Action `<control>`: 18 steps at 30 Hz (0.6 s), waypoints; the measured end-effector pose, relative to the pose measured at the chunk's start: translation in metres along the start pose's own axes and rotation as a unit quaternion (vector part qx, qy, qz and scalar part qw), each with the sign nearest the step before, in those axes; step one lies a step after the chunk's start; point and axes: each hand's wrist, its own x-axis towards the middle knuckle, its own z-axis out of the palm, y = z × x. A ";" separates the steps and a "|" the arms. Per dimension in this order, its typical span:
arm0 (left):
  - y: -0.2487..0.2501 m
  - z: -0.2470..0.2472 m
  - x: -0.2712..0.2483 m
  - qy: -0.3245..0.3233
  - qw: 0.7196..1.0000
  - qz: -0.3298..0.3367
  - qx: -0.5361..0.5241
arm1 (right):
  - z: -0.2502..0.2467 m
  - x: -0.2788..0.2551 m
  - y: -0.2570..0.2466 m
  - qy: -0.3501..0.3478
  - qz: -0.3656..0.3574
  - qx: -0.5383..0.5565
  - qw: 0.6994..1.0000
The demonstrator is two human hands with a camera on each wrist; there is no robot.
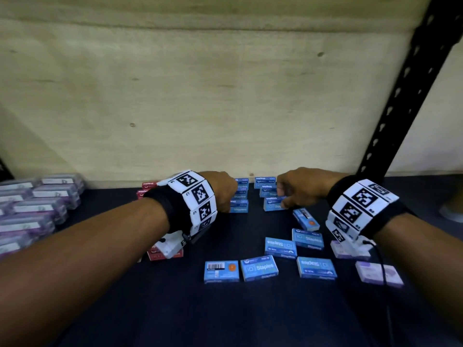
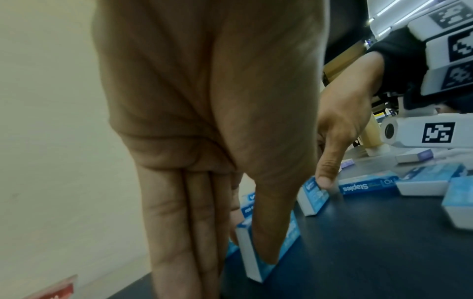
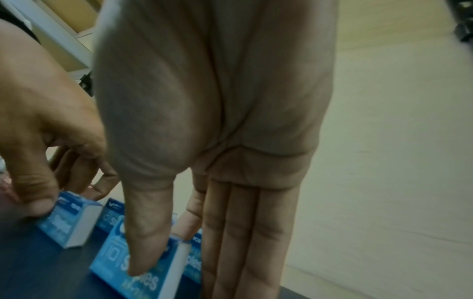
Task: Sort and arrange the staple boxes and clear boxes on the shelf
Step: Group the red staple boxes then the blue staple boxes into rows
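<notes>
L hand & R hand each pinching blue staple box, thumb vs fingers, aligning far rows by wall.

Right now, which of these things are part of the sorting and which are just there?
In the job:
blue staple boxes
red staple boxes
clear boxes
left hand, on a blue box
right hand, on a blue box
shelf

Just there:
wooden back panel
black upright
wrist bands

Glossy printed-card staple boxes lie on a matt dark shelf before a pale, knotty plywood back.
</notes>
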 end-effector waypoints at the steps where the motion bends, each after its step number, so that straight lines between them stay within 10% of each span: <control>1: 0.000 0.001 0.000 0.010 1.000 0.003 -0.001 | 0.000 0.001 0.000 -0.004 0.003 0.000 1.000; 18: -0.006 0.008 0.019 0.051 0.997 0.021 -0.050 | -0.005 0.009 -0.001 -0.012 0.021 0.037 0.999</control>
